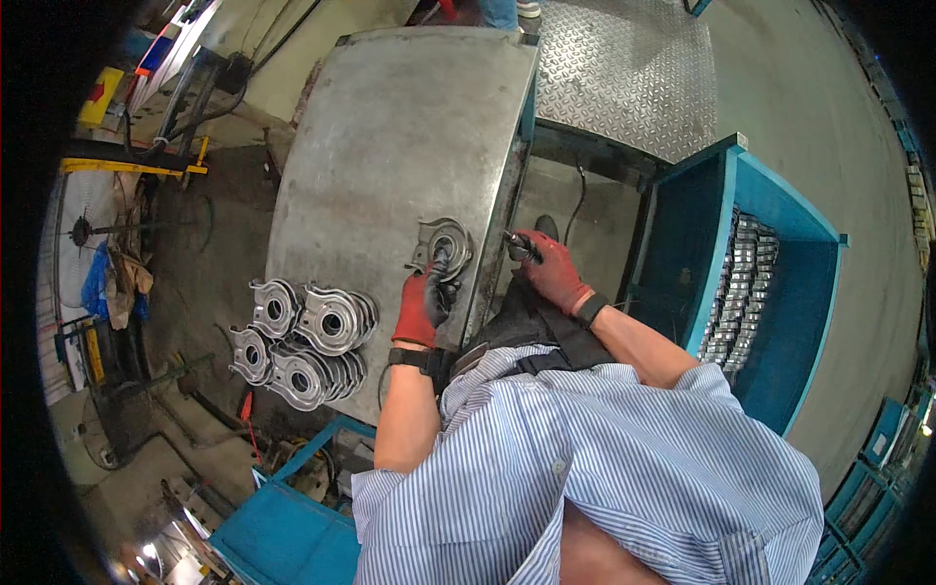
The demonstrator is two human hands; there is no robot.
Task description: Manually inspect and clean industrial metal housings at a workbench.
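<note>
My left hand (426, 298), in a red glove with dark fingertips, reaches onto a stamped metal part (449, 230) lying flat near the right edge of the steel table (400, 127). Its fingers are curled, one pressing at the part's round centre. My right hand (558, 275), gloved the same way, is closed around a short dark tool (522, 248) just off the table's right edge. The tool's exact kind is too small to tell, and its tip does not touch the part. Several stacks of like metal parts (327, 320) stand at the table's near left corner.
A blue bin (792, 363) on the right holds rows of shiny metal parts (743, 283). Beyond the table's right side lies a diamond-plate platform (629, 73). At lower left is a blue metal box (283, 531). Another person's leg and shoe (527, 9) show at the top.
</note>
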